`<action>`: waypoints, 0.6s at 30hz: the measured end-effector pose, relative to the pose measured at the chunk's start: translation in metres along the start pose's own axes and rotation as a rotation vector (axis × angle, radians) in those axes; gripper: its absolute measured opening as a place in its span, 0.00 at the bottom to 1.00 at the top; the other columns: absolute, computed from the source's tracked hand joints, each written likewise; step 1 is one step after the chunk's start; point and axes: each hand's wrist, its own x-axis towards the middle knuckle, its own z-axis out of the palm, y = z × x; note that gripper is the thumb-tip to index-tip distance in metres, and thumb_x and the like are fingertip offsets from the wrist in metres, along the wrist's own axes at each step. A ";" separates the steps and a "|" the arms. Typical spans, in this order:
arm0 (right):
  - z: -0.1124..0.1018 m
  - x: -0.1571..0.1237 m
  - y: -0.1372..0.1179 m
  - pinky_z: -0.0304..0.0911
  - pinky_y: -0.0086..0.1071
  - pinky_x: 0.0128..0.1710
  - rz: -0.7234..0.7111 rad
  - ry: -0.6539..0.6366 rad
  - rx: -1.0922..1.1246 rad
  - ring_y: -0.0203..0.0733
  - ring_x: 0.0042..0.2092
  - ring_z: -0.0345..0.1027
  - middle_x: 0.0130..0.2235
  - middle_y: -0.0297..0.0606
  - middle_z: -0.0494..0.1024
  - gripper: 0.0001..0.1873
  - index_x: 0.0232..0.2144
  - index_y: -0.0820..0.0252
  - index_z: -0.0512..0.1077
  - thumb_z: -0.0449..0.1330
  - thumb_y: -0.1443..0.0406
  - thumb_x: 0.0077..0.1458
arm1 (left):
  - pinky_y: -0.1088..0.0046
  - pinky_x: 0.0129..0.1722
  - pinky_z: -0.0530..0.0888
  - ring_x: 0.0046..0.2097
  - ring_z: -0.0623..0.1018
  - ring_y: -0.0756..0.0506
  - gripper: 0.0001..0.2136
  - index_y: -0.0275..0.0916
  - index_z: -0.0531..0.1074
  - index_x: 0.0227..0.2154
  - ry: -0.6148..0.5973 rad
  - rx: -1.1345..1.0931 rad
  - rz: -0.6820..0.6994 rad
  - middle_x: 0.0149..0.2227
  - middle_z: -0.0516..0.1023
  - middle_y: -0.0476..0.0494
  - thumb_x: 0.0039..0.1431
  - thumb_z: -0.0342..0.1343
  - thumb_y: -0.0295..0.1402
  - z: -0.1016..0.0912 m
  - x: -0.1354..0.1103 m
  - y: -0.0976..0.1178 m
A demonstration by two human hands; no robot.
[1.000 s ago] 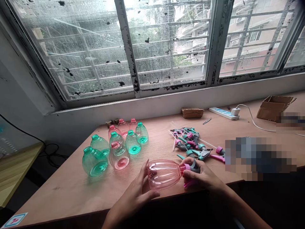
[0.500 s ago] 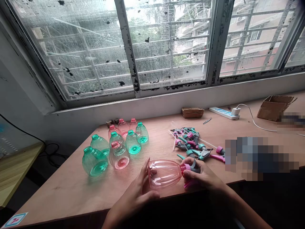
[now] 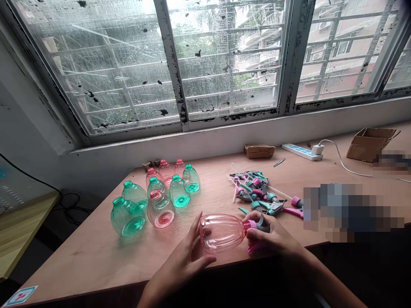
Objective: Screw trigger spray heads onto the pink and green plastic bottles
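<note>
A clear pink spray bottle (image 3: 221,234) lies on its side at the table's front edge, its neck pointing right. Round its base curls my left hand (image 3: 184,256), with the thumb at the near side and fingertips showing through the plastic. My right hand (image 3: 272,235) is closed on the trigger sprayer (image 3: 261,224), which has a pink collar and a grey head and sits at the bottle's mouth. Its pink trigger pokes out below my fingers. Whether the collar is fully threaded cannot be made out.
Several green bottles (image 3: 128,218) and pink bottles (image 3: 161,209) stand uncapped on the left. Behind my right hand lies a heap of trigger sprayers (image 3: 253,188) with tubes. Farther back are a small cardboard box (image 3: 259,151), a power strip (image 3: 302,152) and an open carton (image 3: 369,145).
Almost nothing differs. The bottle and both hands keep nearly the same place, with only a slight shift of the bottle and left thumb.
</note>
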 end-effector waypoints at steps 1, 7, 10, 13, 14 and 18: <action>0.000 0.000 0.000 0.70 0.35 0.32 -0.002 0.001 0.001 0.45 0.31 0.75 0.31 0.35 0.78 0.25 0.42 0.59 0.67 0.70 0.51 0.51 | 0.51 0.67 0.58 0.68 0.63 0.36 0.47 0.55 0.32 0.70 0.001 -0.010 -0.001 0.71 0.56 0.40 0.60 0.62 0.35 0.000 0.000 0.000; 0.000 0.001 0.001 0.70 0.35 0.33 0.000 -0.008 0.018 0.44 0.31 0.76 0.31 0.34 0.79 0.25 0.43 0.59 0.67 0.70 0.51 0.51 | 0.53 0.69 0.56 0.69 0.59 0.35 0.46 0.47 0.36 0.71 -0.012 -0.046 -0.020 0.70 0.58 0.38 0.59 0.63 0.37 -0.002 -0.001 -0.002; 0.000 0.001 0.001 0.70 0.35 0.33 0.002 -0.013 0.031 0.44 0.31 0.76 0.31 0.35 0.79 0.25 0.43 0.59 0.67 0.70 0.52 0.51 | 0.54 0.68 0.56 0.69 0.59 0.35 0.43 0.47 0.40 0.71 -0.009 -0.039 -0.021 0.69 0.60 0.38 0.61 0.62 0.37 -0.003 -0.001 -0.001; 0.000 0.000 0.002 0.70 0.35 0.32 -0.002 -0.005 0.026 0.44 0.31 0.76 0.30 0.34 0.79 0.25 0.42 0.59 0.67 0.70 0.51 0.51 | 0.52 0.68 0.56 0.68 0.61 0.36 0.44 0.50 0.39 0.71 0.017 -0.017 -0.015 0.68 0.62 0.41 0.60 0.62 0.36 -0.001 -0.001 0.002; 0.000 0.000 0.002 0.69 0.35 0.32 -0.004 -0.001 0.023 0.44 0.31 0.76 0.30 0.34 0.79 0.25 0.42 0.58 0.67 0.70 0.51 0.51 | 0.52 0.68 0.56 0.68 0.61 0.36 0.45 0.51 0.37 0.71 0.021 -0.016 -0.009 0.68 0.62 0.42 0.60 0.62 0.35 0.000 -0.001 0.003; 0.000 0.000 0.002 0.69 0.34 0.32 -0.006 0.001 0.026 0.44 0.31 0.75 0.30 0.33 0.79 0.25 0.42 0.58 0.67 0.70 0.51 0.51 | 0.54 0.68 0.57 0.68 0.62 0.38 0.45 0.52 0.34 0.70 0.019 -0.021 0.014 0.67 0.62 0.42 0.61 0.61 0.33 0.002 0.000 0.003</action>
